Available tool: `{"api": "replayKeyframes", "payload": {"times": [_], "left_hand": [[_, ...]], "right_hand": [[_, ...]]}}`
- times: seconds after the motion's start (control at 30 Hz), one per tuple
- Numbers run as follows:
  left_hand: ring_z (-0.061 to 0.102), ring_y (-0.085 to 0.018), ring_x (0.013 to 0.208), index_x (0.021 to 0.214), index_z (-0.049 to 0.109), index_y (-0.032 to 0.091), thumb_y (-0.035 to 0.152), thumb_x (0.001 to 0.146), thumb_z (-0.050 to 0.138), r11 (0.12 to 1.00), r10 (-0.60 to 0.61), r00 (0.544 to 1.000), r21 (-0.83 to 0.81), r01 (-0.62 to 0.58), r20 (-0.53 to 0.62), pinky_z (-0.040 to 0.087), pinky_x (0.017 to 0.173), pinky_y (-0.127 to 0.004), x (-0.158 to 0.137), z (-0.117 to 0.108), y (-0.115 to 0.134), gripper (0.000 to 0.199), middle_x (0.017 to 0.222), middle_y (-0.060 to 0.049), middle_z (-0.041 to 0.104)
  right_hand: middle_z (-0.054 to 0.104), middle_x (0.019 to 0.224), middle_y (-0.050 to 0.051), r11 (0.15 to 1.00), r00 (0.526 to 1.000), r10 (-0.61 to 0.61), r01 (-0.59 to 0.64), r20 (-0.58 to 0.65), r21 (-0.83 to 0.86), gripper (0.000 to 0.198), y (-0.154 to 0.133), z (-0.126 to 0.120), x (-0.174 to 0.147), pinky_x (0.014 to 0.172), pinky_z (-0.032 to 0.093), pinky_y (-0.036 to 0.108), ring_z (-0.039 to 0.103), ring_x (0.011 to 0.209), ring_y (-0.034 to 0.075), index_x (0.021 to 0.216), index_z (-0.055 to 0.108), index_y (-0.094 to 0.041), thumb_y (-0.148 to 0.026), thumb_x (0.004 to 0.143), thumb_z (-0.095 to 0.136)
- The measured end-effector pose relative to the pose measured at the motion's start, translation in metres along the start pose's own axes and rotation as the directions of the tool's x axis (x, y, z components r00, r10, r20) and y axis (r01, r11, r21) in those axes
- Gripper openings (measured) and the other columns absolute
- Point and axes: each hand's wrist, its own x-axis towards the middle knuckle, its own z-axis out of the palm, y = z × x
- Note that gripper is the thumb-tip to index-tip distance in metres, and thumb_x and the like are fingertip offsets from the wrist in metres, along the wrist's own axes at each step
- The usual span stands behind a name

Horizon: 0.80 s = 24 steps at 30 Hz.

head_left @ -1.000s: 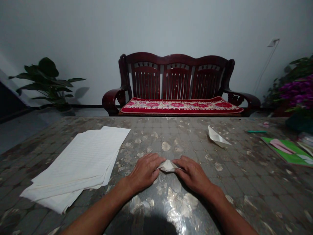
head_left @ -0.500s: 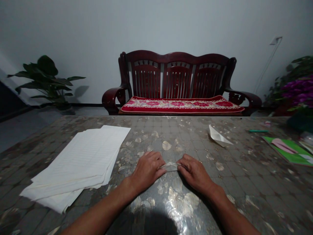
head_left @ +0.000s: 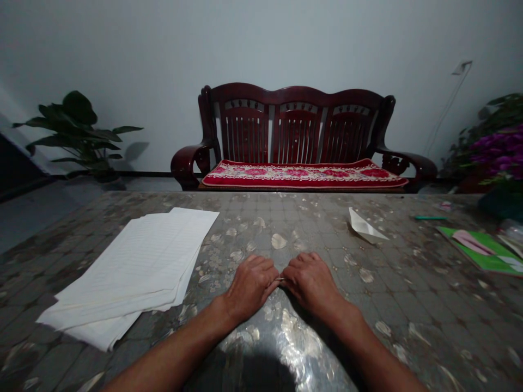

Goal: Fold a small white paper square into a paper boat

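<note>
My left hand (head_left: 254, 280) and my right hand (head_left: 308, 277) are close together over the middle of the table, both with fingers closed. Between their fingertips a thin edge of folded paper (head_left: 280, 279) shows; the rest of it is covered by the fingers. Farther back on the right, apart from my hands, a folded paper boat (head_left: 366, 227) rests on the table. To the left of my left hand lies a loose stack of lined white paper sheets (head_left: 134, 256), its near edges bent.
The patterned table (head_left: 245, 218) fills the foreground. At its right are a green pen (head_left: 430, 218), a green booklet (head_left: 469, 253) with a pink piece on it, and purple flowers (head_left: 498, 152). Behind stands a dark wooden bench (head_left: 296, 125); a potted plant (head_left: 79, 136) is at the left.
My right hand has moved left, closing the gap to my left hand. The folded paper, visible as a wider strip before, is now almost wholly hidden by the fingers.
</note>
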Motion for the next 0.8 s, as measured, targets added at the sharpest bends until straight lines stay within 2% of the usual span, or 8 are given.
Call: {"api": "replayKeyframes", "payload": {"times": [0.33, 0.6, 0.73, 0.8], "left_hand": [[0.054, -0.019, 0.076, 0.077, 0.059, 0.018, 0.03, 0.096, 0.059, 0.999, -0.013, 0.994, -0.031, 0.017, 0.11, 0.036, 0.072, -0.032, 0.0, -0.006, -0.01, 0.022, 0.076, -0.002, 0.059], [0.055, -0.019, 0.075, 0.079, 0.06, 0.019, 0.028, 0.093, 0.062, 0.988, -0.102, 0.969, -0.088, 0.124, 0.223, 0.038, 0.071, -0.03, -0.002, -0.011, -0.012, 0.017, 0.079, -0.001, 0.061], [0.059, -0.018, 0.078, 0.086, 0.063, 0.019, 0.024, 0.094, 0.059, 0.975, -0.134, 0.966, -0.142, 0.168, 0.223, 0.04, 0.07, -0.028, -0.004, -0.011, -0.014, 0.01, 0.084, -0.001, 0.063], [0.062, -0.018, 0.084, 0.092, 0.064, 0.02, 0.025, 0.094, 0.061, 0.964, -0.15, 0.968, -0.186, 0.188, 0.201, 0.042, 0.071, -0.028, -0.006, -0.012, -0.016, 0.006, 0.088, -0.001, 0.064]], "right_hand": [[0.07, 0.081, 0.005, 0.999, 0.999, 0.044, -0.043, 0.031, -0.029, 0.02, 0.02, -0.001, -0.007, 0.073, 0.029, 0.034, 0.057, 0.078, 0.019, 0.078, 0.067, -0.02, -0.027, 0.095, 0.059], [0.069, 0.082, 0.005, 0.997, 0.996, 0.079, -0.079, 0.048, -0.005, 0.013, 0.031, 0.005, -0.013, 0.074, 0.031, 0.033, 0.058, 0.077, 0.019, 0.08, 0.066, -0.02, -0.022, 0.092, 0.061], [0.068, 0.083, 0.004, 0.997, 0.996, 0.08, -0.081, 0.037, 0.009, 0.012, 0.033, 0.006, -0.017, 0.075, 0.032, 0.033, 0.059, 0.08, 0.019, 0.082, 0.066, -0.02, -0.022, 0.092, 0.06], [0.069, 0.088, 0.005, 0.996, 0.998, 0.064, -0.064, -0.003, 0.057, 0.008, 0.033, 0.006, -0.019, 0.077, 0.033, 0.033, 0.059, 0.086, 0.021, 0.092, 0.068, -0.02, -0.024, 0.093, 0.061]]}}
